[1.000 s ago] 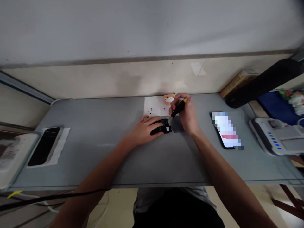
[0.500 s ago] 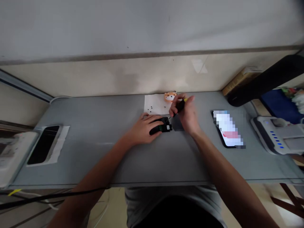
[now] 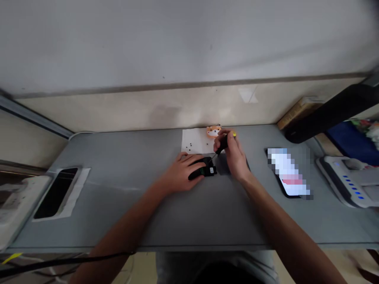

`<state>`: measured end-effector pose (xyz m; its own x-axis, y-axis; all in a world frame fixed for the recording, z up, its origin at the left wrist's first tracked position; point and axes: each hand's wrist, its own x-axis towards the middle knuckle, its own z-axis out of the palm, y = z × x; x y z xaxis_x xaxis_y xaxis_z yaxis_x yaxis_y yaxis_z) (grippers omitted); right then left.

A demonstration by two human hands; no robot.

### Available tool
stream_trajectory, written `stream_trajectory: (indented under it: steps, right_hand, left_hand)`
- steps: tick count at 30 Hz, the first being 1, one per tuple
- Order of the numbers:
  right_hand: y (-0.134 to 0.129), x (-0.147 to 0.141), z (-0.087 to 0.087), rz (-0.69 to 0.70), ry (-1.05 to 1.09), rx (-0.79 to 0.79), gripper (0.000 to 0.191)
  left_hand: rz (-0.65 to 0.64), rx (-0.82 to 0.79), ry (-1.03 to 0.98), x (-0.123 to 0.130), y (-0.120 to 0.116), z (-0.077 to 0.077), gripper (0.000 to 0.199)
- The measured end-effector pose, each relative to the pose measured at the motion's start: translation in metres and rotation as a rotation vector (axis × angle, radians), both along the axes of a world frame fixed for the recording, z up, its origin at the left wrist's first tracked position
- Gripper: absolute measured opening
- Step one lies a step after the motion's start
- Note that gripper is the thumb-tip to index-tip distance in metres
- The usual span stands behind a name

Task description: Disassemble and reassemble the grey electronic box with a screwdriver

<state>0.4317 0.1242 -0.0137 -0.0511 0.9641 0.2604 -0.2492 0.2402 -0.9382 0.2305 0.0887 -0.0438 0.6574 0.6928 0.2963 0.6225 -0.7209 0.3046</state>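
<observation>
Desk (image 3: 118,213) workspace, room type unclear: 2 phones (image 3: 56,193).

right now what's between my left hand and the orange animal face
A white sheet with small dark bits on it, between left hand and animal face, in the head view.

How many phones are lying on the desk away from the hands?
2. A dark phone lies on white paper at the far left; a lit phone lies right of the right hand. Neither is hidden.
</observation>
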Motion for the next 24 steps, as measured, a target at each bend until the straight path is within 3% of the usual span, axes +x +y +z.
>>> stream_trajectory:
  steps: [9,12,17,21,24]
  right_hand:
    - [0.002,0.005,0.003,-0.026,-0.133,0.023,0.050]
    - [0.003,0.008,0.003,-0.076,-0.200,0.071,0.052]
    - [0.004,0.023,0.004,-0.187,-0.523,0.136,0.053]
    - [0.009,0.032,0.003,-0.310,-0.420,0.093,0.053]
    - [0.013,0.032,0.000,-0.355,-0.508,0.082,0.049]
  left_hand:
    - [-0.014,0.004,-0.001,0.000,0.001,0.000,0.032]
    - [-0.006,-0.004,0.020,0.001,0.001,-0.001,0.033]
    - [0.000,0.031,0.015,0.003,-0.001,-0.001,0.032]
    - [0.003,0.060,0.023,0.004,-0.002,0.000,0.031]
    - [0.013,0.068,0.008,0.005,-0.002,-0.003,0.030]
